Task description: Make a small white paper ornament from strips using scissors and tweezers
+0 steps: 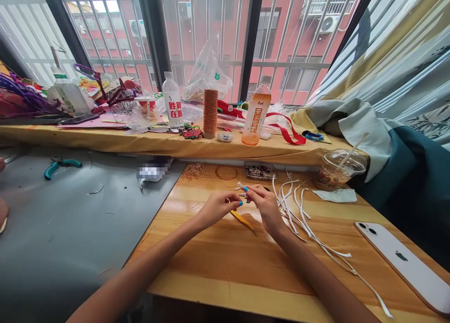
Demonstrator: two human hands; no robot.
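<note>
Head view: right hand [266, 205] pinches thin white strip [241, 184]
Left hand [218, 207] curls nearly closed, hold unclear; slim yellow tool [243, 220] below it, flat cords [311, 232] beside the right.

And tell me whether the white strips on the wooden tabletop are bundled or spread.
Spread: the white strips lie loose beside the right hand, their near ends apart on the wooden tabletop.

The right hand [267, 205] pinches a white strip [240, 184] near the left hand [220, 206]; white cords [309, 231] lie alongside
</note>
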